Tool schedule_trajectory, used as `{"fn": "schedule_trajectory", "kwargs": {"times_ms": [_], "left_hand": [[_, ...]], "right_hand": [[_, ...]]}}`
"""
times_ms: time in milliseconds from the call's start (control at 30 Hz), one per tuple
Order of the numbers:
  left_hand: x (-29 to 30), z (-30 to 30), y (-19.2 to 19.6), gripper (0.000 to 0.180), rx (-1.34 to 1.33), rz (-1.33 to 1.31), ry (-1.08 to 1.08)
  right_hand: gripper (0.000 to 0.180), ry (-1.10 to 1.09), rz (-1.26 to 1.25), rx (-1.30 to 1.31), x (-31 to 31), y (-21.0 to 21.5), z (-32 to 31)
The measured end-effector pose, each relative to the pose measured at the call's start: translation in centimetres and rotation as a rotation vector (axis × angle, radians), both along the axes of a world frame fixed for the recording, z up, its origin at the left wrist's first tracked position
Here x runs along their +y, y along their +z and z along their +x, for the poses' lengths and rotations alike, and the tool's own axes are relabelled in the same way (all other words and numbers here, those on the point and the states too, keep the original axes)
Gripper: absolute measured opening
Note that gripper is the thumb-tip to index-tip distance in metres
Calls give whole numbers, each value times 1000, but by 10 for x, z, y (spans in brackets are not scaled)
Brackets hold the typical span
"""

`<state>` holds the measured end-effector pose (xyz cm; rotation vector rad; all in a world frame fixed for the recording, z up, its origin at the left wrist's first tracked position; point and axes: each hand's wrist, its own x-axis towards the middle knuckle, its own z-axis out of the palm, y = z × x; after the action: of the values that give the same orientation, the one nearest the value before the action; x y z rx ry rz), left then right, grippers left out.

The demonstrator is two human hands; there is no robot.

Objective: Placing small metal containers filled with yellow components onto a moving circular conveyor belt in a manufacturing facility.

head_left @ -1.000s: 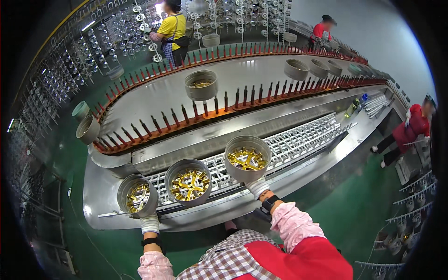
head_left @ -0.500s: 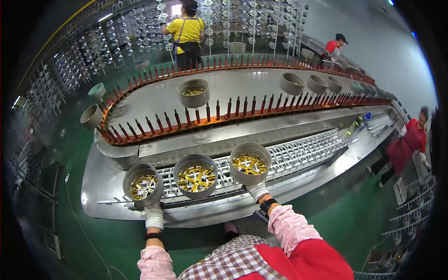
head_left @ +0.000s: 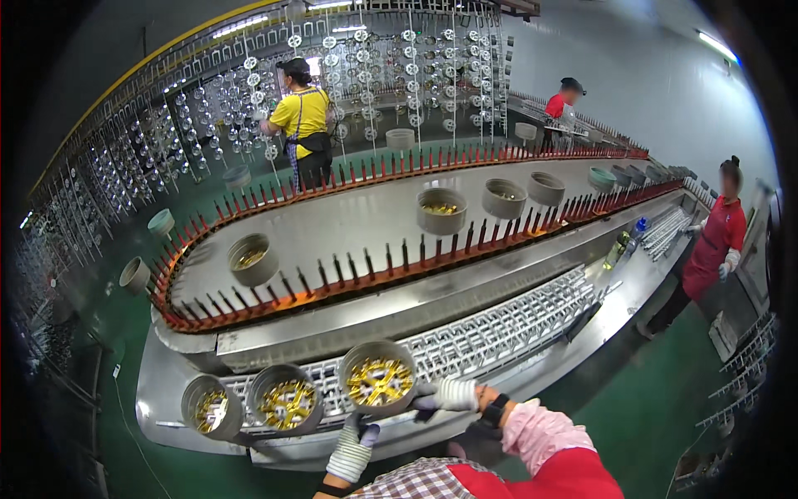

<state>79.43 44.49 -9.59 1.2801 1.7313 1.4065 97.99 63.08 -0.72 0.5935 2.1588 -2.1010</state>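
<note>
Keeping the load level over the bench (head_left: 158, 403)

Along the silver rack (head_left: 503, 320), the rightmost of three nearby grey rims (head_left: 376, 408) is flanked by the right hand (head_left: 447, 395) and, below, the left hand (head_left: 353, 449). Whether either is clamped on it cannot be told. Even support is advised, so its gold spoked insert (head_left: 378, 381) is not jolted.

No labels, numbers, signs or other writing can be read.

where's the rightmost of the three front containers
In the head view, the rightmost front container is low and slightly left of centre, beside the middle container, with the left hand below it and the right hand at its right.
</note>
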Motion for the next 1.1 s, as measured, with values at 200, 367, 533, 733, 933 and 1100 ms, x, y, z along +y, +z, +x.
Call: {"fn": "schedule_trajectory", "kwargs": {"times_ms": [200, 367, 533, 733, 933, 1100], "left_hand": [[46, 37, -13, 42, 41, -219, 15], [82, 46, -16, 41, 509, -409, 84], [92, 62, -18, 41, 726, -518, 114], [82, 72, -13, 40, 888, -567, 150], [84, 77, -20, 39, 788, -618, 144], [74, 66, -58, 38, 280, -341, 246]], "right_hand": [[37, -771, 361, 263, 209, 51, 65], [57, -1026, 767, -39, 357, 27, 73], [47, -742, 1291, -175, 448, -39, 26], [28, -882, 1868, 17, 392, 24, -3], [16, -530, 2303, -218, 301, 94, 60], [16, -438, 2055, 165, 201, 39, 120]]}}
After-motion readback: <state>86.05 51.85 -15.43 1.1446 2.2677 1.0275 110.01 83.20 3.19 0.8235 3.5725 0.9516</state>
